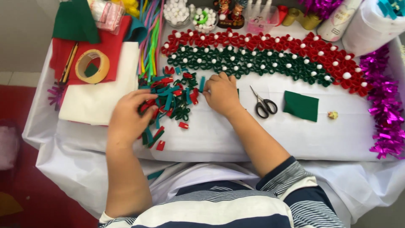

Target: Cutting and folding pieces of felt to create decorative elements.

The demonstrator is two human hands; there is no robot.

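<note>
Left hand (128,116) covers felt scraps (175,99); right hand (221,93) just beside them.

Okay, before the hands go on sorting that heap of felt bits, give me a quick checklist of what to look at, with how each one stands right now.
1. Left hand on the pile of red, green and teal felt pieces: ok, its fingers rest on the pile's left side.
2. Right hand at the pile: ok, its fingertips are at the pile's right edge.
3. Whether either hand has pinched a piece: cannot tell, the fingers hide it.
4. Scissors away from the hands: ok, they lie shut to the right of the right hand, apart from it.
5. Stray pieces near the table edge: not ok, one red piece lies close to the front edge.
6. Flower strip undisturbed: ok, it lies behind the hands.
</note>
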